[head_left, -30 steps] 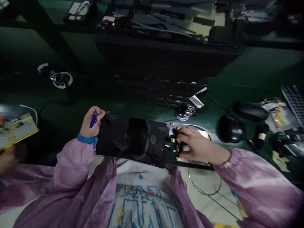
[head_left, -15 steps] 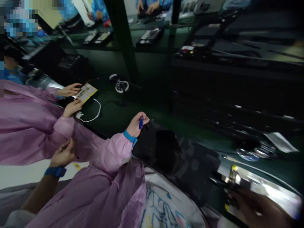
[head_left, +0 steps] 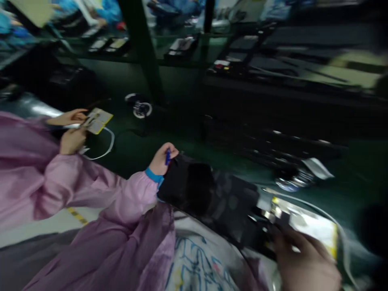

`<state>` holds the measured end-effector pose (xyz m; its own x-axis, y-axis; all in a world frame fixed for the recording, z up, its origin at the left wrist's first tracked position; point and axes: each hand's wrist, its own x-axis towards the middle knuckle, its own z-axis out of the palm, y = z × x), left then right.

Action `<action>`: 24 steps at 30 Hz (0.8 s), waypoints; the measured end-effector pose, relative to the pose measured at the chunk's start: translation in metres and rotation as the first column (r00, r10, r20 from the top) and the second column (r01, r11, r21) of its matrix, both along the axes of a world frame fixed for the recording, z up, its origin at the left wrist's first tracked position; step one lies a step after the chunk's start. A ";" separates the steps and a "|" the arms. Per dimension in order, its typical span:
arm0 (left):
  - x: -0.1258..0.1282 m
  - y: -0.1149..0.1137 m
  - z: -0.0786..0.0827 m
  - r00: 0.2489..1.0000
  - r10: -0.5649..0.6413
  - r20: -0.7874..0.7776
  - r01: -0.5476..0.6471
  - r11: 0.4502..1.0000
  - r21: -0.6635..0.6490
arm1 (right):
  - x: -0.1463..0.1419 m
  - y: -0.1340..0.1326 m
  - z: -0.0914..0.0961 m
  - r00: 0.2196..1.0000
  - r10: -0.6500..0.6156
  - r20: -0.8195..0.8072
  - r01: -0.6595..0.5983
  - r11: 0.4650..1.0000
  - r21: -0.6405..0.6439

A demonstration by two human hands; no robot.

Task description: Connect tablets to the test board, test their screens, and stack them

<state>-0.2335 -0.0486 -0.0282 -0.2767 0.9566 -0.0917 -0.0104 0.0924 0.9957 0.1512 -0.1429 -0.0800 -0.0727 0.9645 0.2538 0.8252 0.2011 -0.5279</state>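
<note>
My left hand (head_left: 163,159) is closed on a slim blue pen-like tool (head_left: 167,157), thumb uppermost, at the far-left corner of a dark mat (head_left: 239,196). A blue band (head_left: 154,177) circles that wrist below a pink sleeve. Motion smears my right hand (head_left: 306,256) at the lower right. Its fingertips are over the near-left part of a bright panel (head_left: 315,224) with yellow edges, beside small dark parts I cannot make out. Whether those fingers hold anything is unclear.
A white cable (head_left: 306,197) curves around the panel. Behind it are a shiny round object (head_left: 287,180) and a white strip (head_left: 318,167). At left, a co-worker's hands (head_left: 72,139) hold a yellow-edged card (head_left: 98,120). A dark post (head_left: 142,52) rises behind the bench.
The view has swung, so the scene sits further left. My right hand shows more fully beside the panel. A bare arm with a blue wristband at lower left is gone. My left hand keeps its grip.
</note>
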 end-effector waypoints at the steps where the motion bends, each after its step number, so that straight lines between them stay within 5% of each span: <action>1: -0.001 0.002 -0.001 1.000 0.006 -0.013 -0.005 1.000 0.014 | -0.009 0.000 0.009 0.992 -0.099 0.080 0.096 0.995 0.040; 4: -0.005 0.011 -0.006 0.999 0.045 0.025 -0.046 0.998 0.037 | -0.027 0.011 0.024 0.985 -0.146 0.093 0.139 0.987 0.077; 12: 0.001 0.025 0.003 0.985 0.085 0.153 -0.083 0.996 -0.018 | -0.022 0.022 0.022 0.944 -0.315 -0.099 0.306 0.947 -0.093; 24: -0.001 0.027 -0.001 0.988 0.082 0.134 -0.084 0.996 0.006 | -0.018 0.030 0.021 0.962 -0.243 -0.121 0.224 0.962 -0.155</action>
